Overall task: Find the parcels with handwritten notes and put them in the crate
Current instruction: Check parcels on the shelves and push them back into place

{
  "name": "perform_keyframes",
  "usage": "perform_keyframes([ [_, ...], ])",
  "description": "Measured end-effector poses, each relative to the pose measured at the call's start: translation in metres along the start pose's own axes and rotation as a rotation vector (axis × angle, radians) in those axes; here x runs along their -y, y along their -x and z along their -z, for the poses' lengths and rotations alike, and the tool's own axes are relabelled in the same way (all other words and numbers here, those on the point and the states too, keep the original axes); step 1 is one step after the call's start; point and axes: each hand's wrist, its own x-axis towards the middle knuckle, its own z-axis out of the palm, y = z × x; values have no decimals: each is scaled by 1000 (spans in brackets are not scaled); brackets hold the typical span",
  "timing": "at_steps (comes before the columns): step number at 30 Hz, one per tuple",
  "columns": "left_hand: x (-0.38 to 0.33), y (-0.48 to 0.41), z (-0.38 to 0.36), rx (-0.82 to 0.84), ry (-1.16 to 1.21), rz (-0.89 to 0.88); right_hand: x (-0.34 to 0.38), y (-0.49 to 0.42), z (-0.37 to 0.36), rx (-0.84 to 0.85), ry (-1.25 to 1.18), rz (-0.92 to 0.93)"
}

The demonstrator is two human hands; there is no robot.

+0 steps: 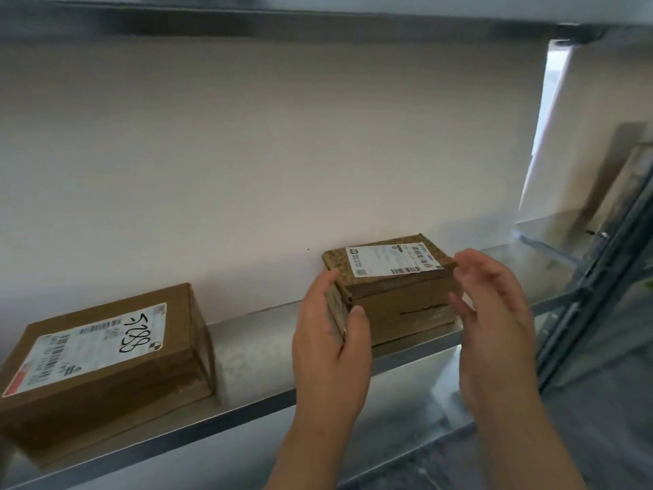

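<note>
A small brown cardboard parcel [395, 295] sits on the metal shelf [254, 334] against the wall. Its white printed label shows barcodes and no handwriting that I can see. My left hand [332, 334] touches its left end, thumb on the front face and fingers along the side. My right hand [494, 313] hovers at its right end with fingers spread and relaxed, blurred, apparently just off the box. A larger brown parcel [106, 366] lies at the shelf's left, its label marked with black handwritten scrawl. No crate is in view.
A pale wall backs the shelf, and another shelf edge [282, 19] runs overhead. At the right stand a metal frame post [600, 277] and a transparent panel [551, 235]. Bare shelf lies between the two parcels.
</note>
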Motion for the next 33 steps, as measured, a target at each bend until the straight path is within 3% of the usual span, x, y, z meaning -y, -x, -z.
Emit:
perform_keyframes([
  [4, 3, -9, -11, -34, 118, 130, -3, -10, 13, -49, 7, -29],
  [10, 5, -21, -24, -6, 298, 285, -16, -18, 17, 28, 57, -178],
  [24, 11, -16, -15, -130, 390, 129, -19, -11, 8, -44, 40, -187],
  [33, 4, -9, 8, -187, 657, 12, -17, 9, 0, 42, 37, 123],
])
